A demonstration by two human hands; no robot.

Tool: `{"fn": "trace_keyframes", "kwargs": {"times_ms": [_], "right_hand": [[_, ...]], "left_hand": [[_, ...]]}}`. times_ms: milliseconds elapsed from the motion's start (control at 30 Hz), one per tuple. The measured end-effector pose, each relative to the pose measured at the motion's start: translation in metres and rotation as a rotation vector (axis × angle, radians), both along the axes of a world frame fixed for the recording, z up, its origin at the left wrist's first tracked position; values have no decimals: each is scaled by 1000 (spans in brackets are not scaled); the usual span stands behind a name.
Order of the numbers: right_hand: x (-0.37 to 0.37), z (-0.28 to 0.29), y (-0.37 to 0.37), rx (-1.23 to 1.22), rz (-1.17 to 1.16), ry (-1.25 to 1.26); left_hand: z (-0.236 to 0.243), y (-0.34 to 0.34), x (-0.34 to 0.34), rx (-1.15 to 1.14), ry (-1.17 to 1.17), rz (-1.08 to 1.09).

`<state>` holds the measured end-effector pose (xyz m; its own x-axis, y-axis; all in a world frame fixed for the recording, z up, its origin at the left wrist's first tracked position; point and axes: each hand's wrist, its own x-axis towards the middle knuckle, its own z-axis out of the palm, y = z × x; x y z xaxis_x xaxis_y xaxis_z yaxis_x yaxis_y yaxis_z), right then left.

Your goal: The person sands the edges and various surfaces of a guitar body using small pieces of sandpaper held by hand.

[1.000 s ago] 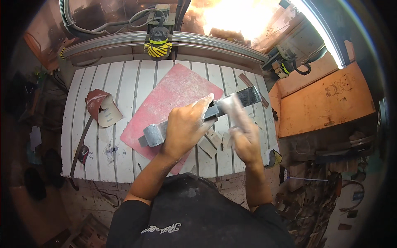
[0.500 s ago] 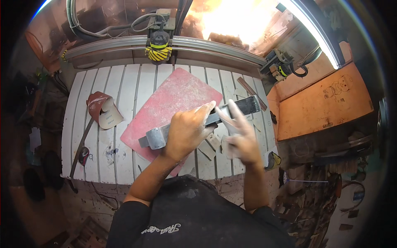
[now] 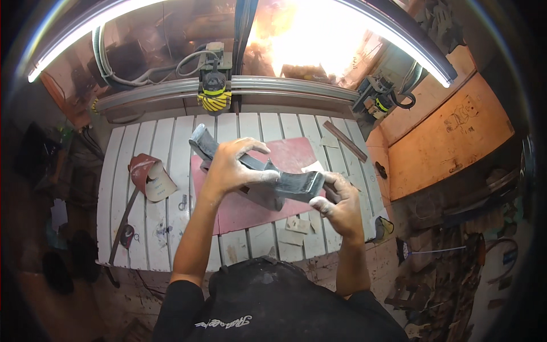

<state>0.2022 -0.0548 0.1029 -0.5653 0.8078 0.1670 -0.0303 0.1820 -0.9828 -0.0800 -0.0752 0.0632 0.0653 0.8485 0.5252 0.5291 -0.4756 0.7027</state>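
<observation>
A long dark grey part (image 3: 299,185) with curved, flared ends and pale dust on it is held up in both hands. My left hand (image 3: 236,165) is wrapped round its middle, thumb along the near side. At its right end, my right hand (image 3: 340,202) pinches the edge between whitened thumb and fingers. Whether a scrap of sandpaper is also under those fingers, I cannot tell. Below the part lies a dusty pink sheet (image 3: 228,219), partly hidden by it and by my left arm. Small pale sandpaper-like scraps (image 3: 296,225) lie near the sheet's front edge.
The white slatted table (image 3: 137,239) carries a curled reddish-brown sandpaper piece (image 3: 151,176) at left and a brown strip (image 3: 345,141) at far right. A machine head (image 3: 214,91) on a metal rail spans the back. An orange board (image 3: 450,145) stands right.
The grey part has turned, its left end now pointing away and its right end nearer me. My right hand, earlier blurred with fingers apart, now grips that end. The pink sheet has turned too.
</observation>
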Motion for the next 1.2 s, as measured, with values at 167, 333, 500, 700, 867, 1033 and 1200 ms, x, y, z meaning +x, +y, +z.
{"fn": "trace_keyframes", "kwargs": {"times_ms": [167, 333, 500, 700, 867, 1033, 1200], "right_hand": [[-10, 3, -13, 72, 9, -35], [-23, 7, -20, 86, 10, 13], [-29, -4, -21, 58, -88, 123], [-21, -12, -28, -117, 17, 59], [-8, -28, -25, -259, 27, 161], [-8, -33, -22, -325, -196, 164], [20, -119, 4, -337, -332, 32]], "left_hand": [[0, -23, 45, 99, -99, 439], [-9, -23, 46, 146, -47, 611], [-1, -45, 101, 546, -59, 338], [0, -38, 130, 379, -467, 325], [13, -33, 134, 474, -337, 429], [14, -47, 124, 412, -357, 336], [21, -69, 90, 233, -520, 121]]}}
